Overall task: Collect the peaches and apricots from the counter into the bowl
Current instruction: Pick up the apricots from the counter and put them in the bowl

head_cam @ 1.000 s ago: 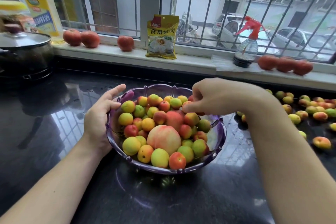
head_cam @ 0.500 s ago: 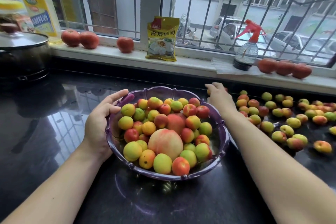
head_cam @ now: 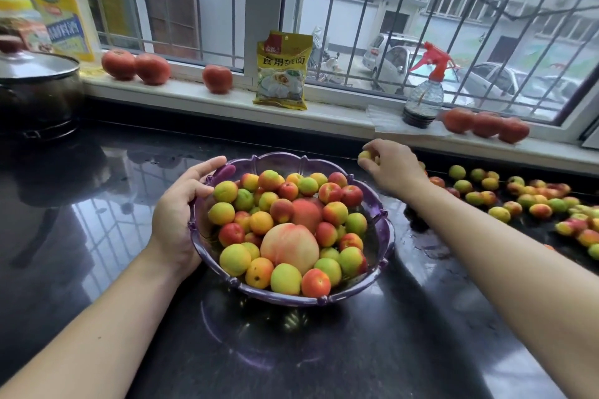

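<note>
Bowl heaped, counter fruit remaining.
The left hand (head_cam: pixel 181 214) grips the scalloped purple plastic bowl (head_cam: pixel 377 230); the right hand (head_cam: pixel 393 168) pinches 1 small yellow-green apricot (head_cam: pixel 365 155); dozens of loose apricots (head_cam: pixel 518 201) remain.

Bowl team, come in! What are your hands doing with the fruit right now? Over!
Left hand grips purple bowl rim. Right hand pinches small apricot beyond the bowl. Many apricots left on counter. Nothing blocking.
</note>
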Demonstrator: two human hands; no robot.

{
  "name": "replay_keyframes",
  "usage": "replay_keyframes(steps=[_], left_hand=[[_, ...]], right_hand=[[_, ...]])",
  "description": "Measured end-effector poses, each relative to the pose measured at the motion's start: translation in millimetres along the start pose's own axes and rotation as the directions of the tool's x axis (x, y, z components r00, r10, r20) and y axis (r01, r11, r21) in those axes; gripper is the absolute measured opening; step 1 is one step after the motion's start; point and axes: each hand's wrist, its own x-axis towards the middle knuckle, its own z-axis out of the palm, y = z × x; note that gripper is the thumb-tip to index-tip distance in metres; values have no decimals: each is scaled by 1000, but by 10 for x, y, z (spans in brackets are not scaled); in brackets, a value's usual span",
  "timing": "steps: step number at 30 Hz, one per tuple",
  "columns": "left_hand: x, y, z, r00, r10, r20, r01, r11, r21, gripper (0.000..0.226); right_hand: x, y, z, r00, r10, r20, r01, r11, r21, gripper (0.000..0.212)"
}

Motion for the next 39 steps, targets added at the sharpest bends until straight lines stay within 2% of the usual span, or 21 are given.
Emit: replay_keyframes(steps=[1, 2, 4, 6, 8, 13, 17, 19, 22, 25, 29, 31, 32, 34, 36, 37, 39], left_hand=[[0, 2, 2, 1000, -3, 4, 3, 1000, -11, 50], [-5, 9, 8, 1000, -5, 7, 5, 1000, -21, 51], [-14, 29, 23, 1000, -11, 7, 12, 999, -42, 54], [-58, 49, 46, 1000, -19, 19, 20, 998, -60, 57], [-126, 57, 59, 999, -21, 37, 24, 998, -63, 60], [-229, 69, 69, 1000, -18, 16, 19, 995, -95, 57], [-268, 62, 108, 1000, -22, 21, 24, 990, -140, 54], [-268, 45, 127, 999, -39, 12, 40, 984, -173, 52], [-272, 10, 139, 996, -92, 14, 93, 969, -231, 48], [-285, -13, 135, 988, -107, 112, 128, 972, -196, 44], [-267, -35, 116, 988, -90, 124, 112, 977, -184, 43], [-250, -52, 108, 989, -84, 118, 104, 980, -172, 43], [-243, -65, 109, 989, -80, 121, 100, 981, -165, 43], [-238, -69, 117, 990, -73, 119, 92, 981, -168, 41], [-243, -52, 130, 991, -70, 111, 88, 982, -165, 41], [-250, -43, 135, 991, -75, 109, 92, 982, -164, 43], [-272, -28, 141, 990, -93, 105, 109, 980, -164, 50]], right_hand=[[-127, -53, -167, 997, 72, -32, -63, 972, 228, 25], [-292, -124, -354, 995, 85, -44, -63, 925, 374, 23], [-702, -298, -655, 1000, -1, 10, -4, 864, 504, 20], [-1106, -473, -789, 993, -98, 68, 53, 877, 478, 22], [-1365, -608, -768, 991, -110, 71, 73, 914, 399, 26], [-1534, -747, -625, 999, 29, 14, -32, 907, 420, 28], [-1468, -598, -595, 973, 210, -90, -109, 772, 626, 7], [-1413, -429, -575, 929, 343, -139, -178, 743, 646, 10], [-1481, -131, -438, 834, 505, -224, -305, 759, 575, 16], [-1637, 68, -290, 779, 570, -260, -416, 781, 465, 21], [-1628, 241, -303, 734, 597, -324, -486, 795, 363, 31], [-1578, 271, -289, 761, 586, -278, -506, 804, 312, 43], [-1557, 267, -263, 797, 560, -228, -499, 822, 276, 49], [-1524, 218, -204, 880, 469, -76, -457, 880, 133, 59], [-1499, 176, -147, 916, 398, 46, -398, 917, -9, 64], [-1499, 169, -130, 920, 388, 55, -386, 922, -36, 64], [-1527, 166, -119, 921, 386, -44, -387, 922, -1, 56]])
